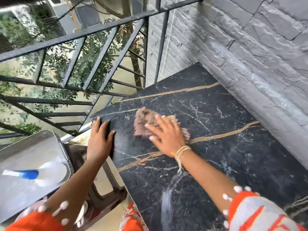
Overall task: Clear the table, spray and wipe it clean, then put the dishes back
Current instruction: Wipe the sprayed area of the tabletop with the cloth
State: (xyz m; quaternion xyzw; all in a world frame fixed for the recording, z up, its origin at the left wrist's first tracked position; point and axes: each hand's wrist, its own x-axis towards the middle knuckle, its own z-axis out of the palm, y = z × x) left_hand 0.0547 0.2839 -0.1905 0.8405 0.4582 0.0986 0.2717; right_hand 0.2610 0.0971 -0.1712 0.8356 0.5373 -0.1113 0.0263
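Note:
A black marble table [216,147] with gold and white veins fills the right half of the view. A fuzzy brownish cleaning cloth [144,120] lies on its far left part. My right hand [166,134] presses flat on the cloth with fingers spread. My left hand [100,139] rests on the table's left edge, fingers straight on the top. A spray bottle [28,174] with a blue part lies blurred on a metal tray [25,155] at the lower left.
A dark metal railing [75,67] runs along the left behind the table, with trees beyond. A grey stone-textured wall [250,55] borders the table's right side. A chair frame [103,189] stands below, between the tray and the table.

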